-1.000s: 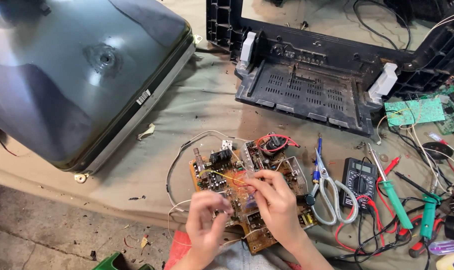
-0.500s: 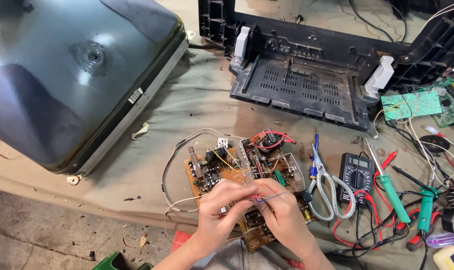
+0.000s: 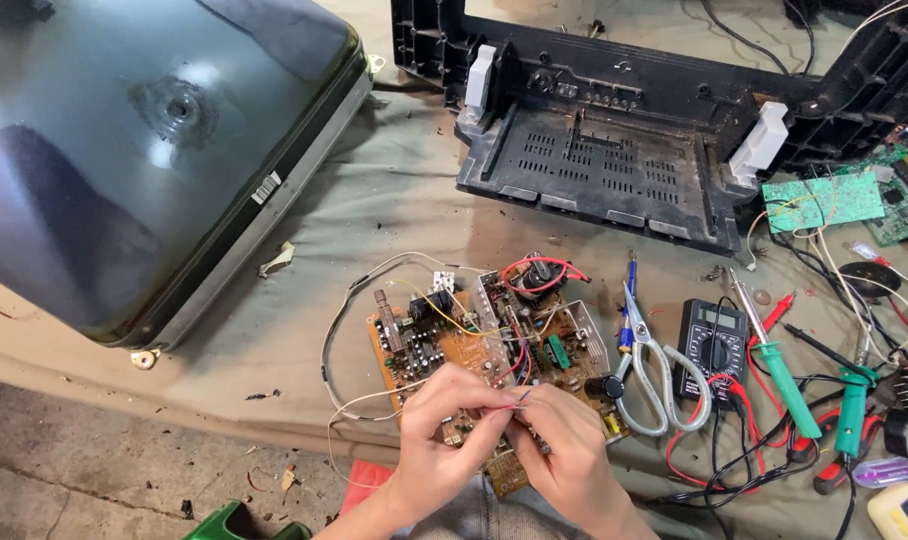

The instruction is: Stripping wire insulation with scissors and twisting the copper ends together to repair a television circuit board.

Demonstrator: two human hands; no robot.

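We pinch a thin bundle of wires (image 3: 509,402) between both hands just above the brown circuit board (image 3: 474,350), raised clear of its components. Our left hand (image 3: 436,432) curls closed around the strands; our right hand (image 3: 564,462) is closed too, its fingertips pinching the wire ends. Scissors (image 3: 646,362) and a multimeter (image 3: 712,345) lie just right of the board, within reach.

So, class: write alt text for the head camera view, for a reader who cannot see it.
Two bare hands, the left hand and right hand, pinch thin wires together above an orange circuit board on a cloth-covered table. Scissors, a multimeter and green-handled screwdrivers lie to the right; a large picture tube sits upper left.
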